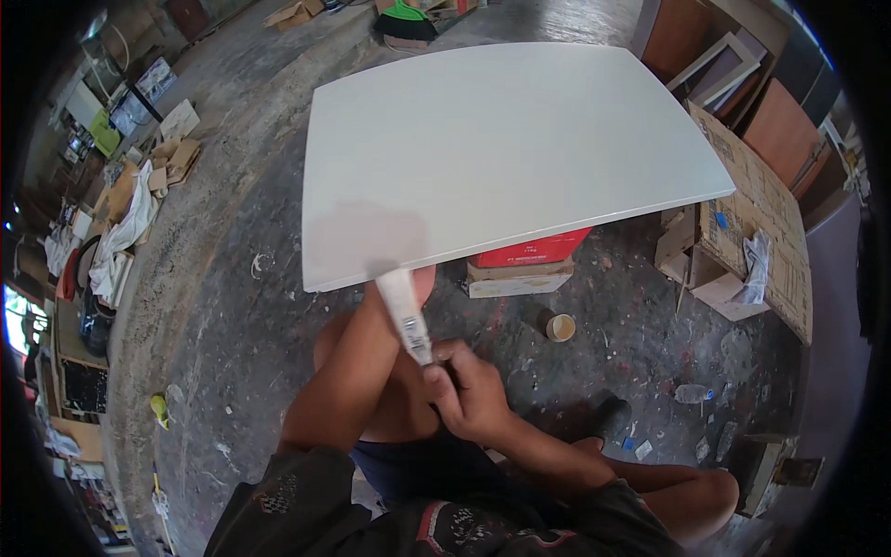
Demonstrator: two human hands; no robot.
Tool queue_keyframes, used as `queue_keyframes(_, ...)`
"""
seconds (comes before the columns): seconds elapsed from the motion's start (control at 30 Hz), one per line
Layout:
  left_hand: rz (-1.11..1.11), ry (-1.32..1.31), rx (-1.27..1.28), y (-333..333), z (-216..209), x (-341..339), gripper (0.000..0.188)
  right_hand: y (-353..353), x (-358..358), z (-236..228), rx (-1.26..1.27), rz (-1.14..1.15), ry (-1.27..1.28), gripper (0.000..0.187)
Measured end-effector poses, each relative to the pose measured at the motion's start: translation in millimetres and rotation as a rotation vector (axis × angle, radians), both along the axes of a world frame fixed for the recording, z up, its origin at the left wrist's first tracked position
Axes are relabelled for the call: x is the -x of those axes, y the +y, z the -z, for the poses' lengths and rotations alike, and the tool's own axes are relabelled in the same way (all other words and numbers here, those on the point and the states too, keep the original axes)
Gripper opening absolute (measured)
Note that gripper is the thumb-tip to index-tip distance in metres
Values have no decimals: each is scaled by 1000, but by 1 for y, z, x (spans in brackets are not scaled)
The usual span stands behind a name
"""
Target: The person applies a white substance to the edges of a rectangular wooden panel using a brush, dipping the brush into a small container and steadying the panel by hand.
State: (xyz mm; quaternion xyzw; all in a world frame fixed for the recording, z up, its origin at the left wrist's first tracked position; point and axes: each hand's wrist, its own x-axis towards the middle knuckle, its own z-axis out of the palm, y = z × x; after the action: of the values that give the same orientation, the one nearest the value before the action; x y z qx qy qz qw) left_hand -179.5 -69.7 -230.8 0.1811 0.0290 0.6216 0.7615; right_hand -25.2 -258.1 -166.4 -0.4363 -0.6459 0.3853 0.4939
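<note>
A large white panel (501,148) lies raised above the floor with its near edge toward me. My right hand (473,395) is closed around the lower end of a paintbrush (405,314) with a pale handle. The brush tilts up and left, its dark, blurred tip beside the panel's near left edge. My left forearm reaches up to that edge, and my left hand (424,282) is mostly hidden beneath the panel and behind the brush, so its fingers do not show. A pinkish reflection or shadow falls on the panel's near left corner.
Under the panel stand a red box (534,249) and a pale box (520,280). A small cup (560,327) is on the stained floor near my legs. Cardboard (756,209) stands at right; a plastic bottle (692,394) lies nearby. A green broom (405,20) is at the back.
</note>
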Motion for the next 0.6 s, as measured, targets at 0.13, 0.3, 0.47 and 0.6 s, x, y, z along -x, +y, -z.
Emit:
queue_keyframes(0.13, -155, 131, 209, -18, -65, -25, 39, 2, -4, 8, 141, 77, 198, 22)
queue_keyframes(0.3, -182, 226, -4, -12, -46, -4, 41, -2, 28, -2, 205, -59, -38, 24)
queue_keyframes(0.47, -84, 169, -130, -17, -52, 4, 43, -11, 43, 9, 121, -76, 52, 25)
queue_keyframes(0.6, -15, 207, -29, -25, -60, 9, 40, -5, 45, 3, 242, 24, 154, 23)
